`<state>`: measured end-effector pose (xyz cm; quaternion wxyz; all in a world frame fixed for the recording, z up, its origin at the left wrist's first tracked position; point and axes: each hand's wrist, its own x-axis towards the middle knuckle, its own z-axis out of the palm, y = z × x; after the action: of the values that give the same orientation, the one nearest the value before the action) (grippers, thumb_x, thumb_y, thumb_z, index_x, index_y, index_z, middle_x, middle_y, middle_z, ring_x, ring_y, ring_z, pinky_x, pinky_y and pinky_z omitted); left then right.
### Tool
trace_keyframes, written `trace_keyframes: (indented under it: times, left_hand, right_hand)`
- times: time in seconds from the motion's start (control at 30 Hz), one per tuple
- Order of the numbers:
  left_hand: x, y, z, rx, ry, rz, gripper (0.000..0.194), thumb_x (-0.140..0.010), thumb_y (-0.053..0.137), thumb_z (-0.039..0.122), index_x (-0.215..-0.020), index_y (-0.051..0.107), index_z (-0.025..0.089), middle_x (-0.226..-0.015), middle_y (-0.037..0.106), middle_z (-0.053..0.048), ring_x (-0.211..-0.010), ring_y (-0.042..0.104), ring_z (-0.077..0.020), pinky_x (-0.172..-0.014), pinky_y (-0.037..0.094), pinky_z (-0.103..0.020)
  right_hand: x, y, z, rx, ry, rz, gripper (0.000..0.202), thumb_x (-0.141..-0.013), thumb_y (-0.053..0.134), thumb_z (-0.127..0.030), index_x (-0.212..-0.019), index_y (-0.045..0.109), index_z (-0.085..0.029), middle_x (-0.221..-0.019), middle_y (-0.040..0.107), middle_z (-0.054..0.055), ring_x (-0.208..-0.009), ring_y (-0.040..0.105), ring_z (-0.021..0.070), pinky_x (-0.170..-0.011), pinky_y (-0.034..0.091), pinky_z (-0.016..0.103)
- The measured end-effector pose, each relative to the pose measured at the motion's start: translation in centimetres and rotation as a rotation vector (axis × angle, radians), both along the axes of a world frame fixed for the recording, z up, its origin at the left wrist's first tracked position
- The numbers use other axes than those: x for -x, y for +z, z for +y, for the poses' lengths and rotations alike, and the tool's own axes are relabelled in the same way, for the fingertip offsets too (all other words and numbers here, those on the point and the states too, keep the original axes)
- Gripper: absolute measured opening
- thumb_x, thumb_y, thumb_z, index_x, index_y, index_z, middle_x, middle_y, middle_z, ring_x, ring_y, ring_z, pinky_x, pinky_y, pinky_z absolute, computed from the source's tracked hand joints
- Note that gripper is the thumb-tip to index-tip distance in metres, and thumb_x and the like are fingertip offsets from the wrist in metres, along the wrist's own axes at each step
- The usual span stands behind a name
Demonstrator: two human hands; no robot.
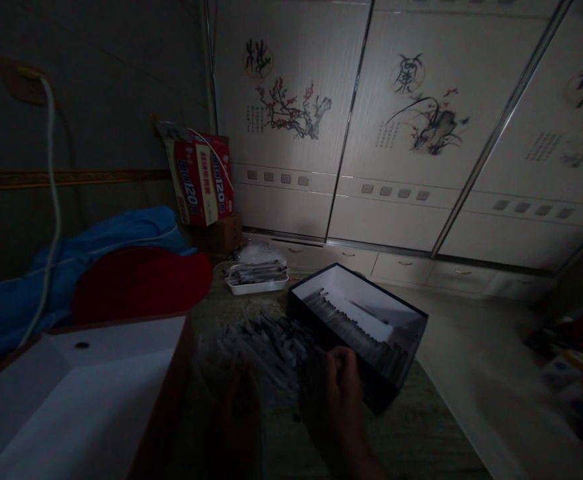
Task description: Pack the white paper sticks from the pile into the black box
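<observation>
A pile of slim, pen-like pieces [266, 347], some looking clear or wrapped, lies in the middle of the dim table. My right hand [344, 387] is at the pile's right edge, beside the dark box [381, 381], its fingers curled together; what they hold, if anything, is too dark to make out. Inside that white-lined box a row of similar slim pieces [351, 330] lies side by side. Low in front of the pile is my left hand [241, 400], deep in shadow, its fingers hard to see.
A white tray [258, 288] of slim pieces stands behind the pile. At left is a large white-lined open box [86, 407], with red [144, 283] and blue cloth [116, 233] beyond. A red carton [204, 180] and a white cable [54, 193] are near the wall.
</observation>
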<state>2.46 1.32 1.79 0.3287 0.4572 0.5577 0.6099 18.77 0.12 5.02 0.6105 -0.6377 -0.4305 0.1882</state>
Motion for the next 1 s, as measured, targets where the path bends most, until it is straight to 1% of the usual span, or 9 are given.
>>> trace_keyframes:
  times: [0.07,0.13,0.23,0.37,0.5,0.63,0.7,0.83,1.0]
  left_hand:
    - [0.2,-0.4,0.4,-0.013,-0.047,0.159,0.036,-0.075,0.062,0.033,-0.106,0.072,0.017,-0.119,0.068,-0.015,-0.118,0.057,-0.0339,-0.107,0.037,-0.054]
    - [0.4,-0.8,0.6,-0.051,-0.065,0.301,0.038,-0.076,0.057,0.033,-0.105,0.073,0.015,-0.116,0.069,-0.017,-0.115,0.059,-0.0354,-0.105,0.038,-0.057]
    - [0.7,-1.2,0.9,-0.109,-0.046,0.442,0.038,-0.078,0.051,0.037,-0.099,0.076,0.015,-0.105,0.071,-0.018,-0.104,0.064,-0.0356,-0.098,0.044,-0.060]
    - [0.7,-1.3,0.7,-0.202,0.006,0.544,0.033,-0.081,0.051,0.036,-0.091,0.076,0.018,-0.095,0.073,-0.015,-0.093,0.068,-0.0319,-0.085,0.054,-0.054]
    - [0.4,-1.0,0.2,-0.392,0.052,0.713,0.031,-0.085,0.047,0.033,-0.087,0.074,0.019,-0.086,0.075,-0.009,-0.080,0.072,-0.0257,-0.072,0.061,-0.044]
    - [0.2,-0.9,0.0,-0.526,0.076,0.875,0.030,-0.088,0.044,0.026,-0.087,0.072,0.019,-0.084,0.076,-0.007,-0.077,0.073,-0.0217,-0.066,0.062,-0.035]
    - [0.4,-1.2,0.0,-0.538,0.097,0.915,0.029,-0.088,0.043,0.023,-0.086,0.072,0.018,-0.085,0.075,-0.008,-0.078,0.073,-0.0225,-0.067,0.062,-0.036]
    - [0.8,-1.8,0.3,-0.475,0.094,0.920,0.028,-0.087,0.044,0.023,-0.092,0.070,0.016,-0.092,0.073,-0.011,-0.084,0.070,-0.0244,-0.072,0.061,-0.041]
    - [1.4,-2.4,0.4,-0.413,0.098,0.907,0.029,-0.087,0.044,0.027,-0.093,0.070,0.015,-0.093,0.070,-0.014,-0.087,0.067,-0.0282,-0.075,0.059,-0.050]
  right_hand:
    - [0.1,0.0,1.2,0.006,0.001,-0.134,0.023,-0.098,0.032,-0.041,-0.085,0.044,-0.025,-0.070,0.052,-0.002,-0.063,0.053,0.0164,-0.058,0.041,0.026]
    - [-0.1,-0.3,2.1,0.033,-0.001,-0.224,0.020,-0.097,0.034,-0.039,-0.088,0.044,-0.024,-0.073,0.057,0.001,-0.064,0.057,0.0179,-0.059,0.041,0.027]
    - [-0.6,-1.0,2.7,0.081,0.014,-0.284,0.018,-0.095,0.036,-0.037,-0.095,0.047,-0.022,-0.076,0.062,0.003,-0.063,0.061,0.0196,-0.058,0.041,0.027]
    - [-0.8,-1.1,2.7,0.174,0.058,-0.402,0.022,-0.096,0.031,-0.031,-0.096,0.050,-0.020,-0.073,0.063,0.005,-0.062,0.062,0.0208,-0.055,0.039,0.028]
    - [-0.9,0.0,4.1,0.288,0.131,-0.547,0.020,-0.090,0.037,-0.016,-0.098,0.056,-0.016,-0.080,0.067,0.010,-0.072,0.063,0.0232,-0.062,0.042,0.029]
    - [-0.9,1.9,6.4,0.365,0.234,-0.657,0.033,-0.082,0.040,0.000,-0.105,0.061,-0.011,-0.106,0.067,0.018,-0.095,0.063,0.0239,-0.079,0.043,0.030]
    - [-0.5,2.7,7.2,0.385,0.300,-0.698,0.035,-0.081,0.043,0.002,-0.107,0.062,-0.009,-0.110,0.067,0.020,-0.098,0.063,0.0246,-0.081,0.043,0.030]
    - [1.3,3.8,7.7,0.388,0.439,-0.741,0.026,-0.080,0.052,0.000,-0.100,0.066,-0.011,-0.099,0.071,0.015,-0.092,0.066,0.0227,-0.075,0.044,0.027]
    - [4.0,3.9,7.4,0.338,0.511,-0.743,0.023,-0.082,0.051,-0.001,-0.095,0.067,-0.011,-0.095,0.072,0.012,-0.085,0.065,0.0189,-0.069,0.042,0.024]
